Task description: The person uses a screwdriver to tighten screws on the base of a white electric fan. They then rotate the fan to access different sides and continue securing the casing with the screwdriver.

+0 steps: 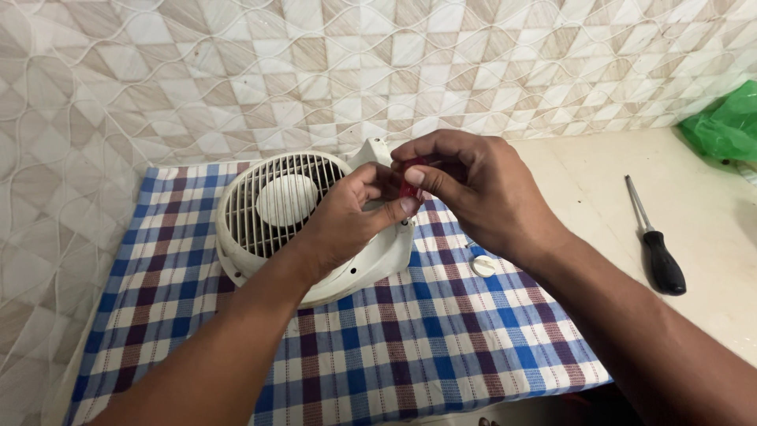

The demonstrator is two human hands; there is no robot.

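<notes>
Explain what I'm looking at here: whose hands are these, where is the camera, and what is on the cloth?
This is a single picture from a camera worn on a person's head, looking down at their own two bare hands. The left hand and the right hand meet over a white fan and pinch a small red part between their fingertips; what the part is cannot be told. The fan lies grille up on a checked cloth. Beside it on the cloth sits a small white cap. To the right, on the bare pale surface, lies a screwdriver with a black handle, and a green bag shows at the far corner.
</notes>
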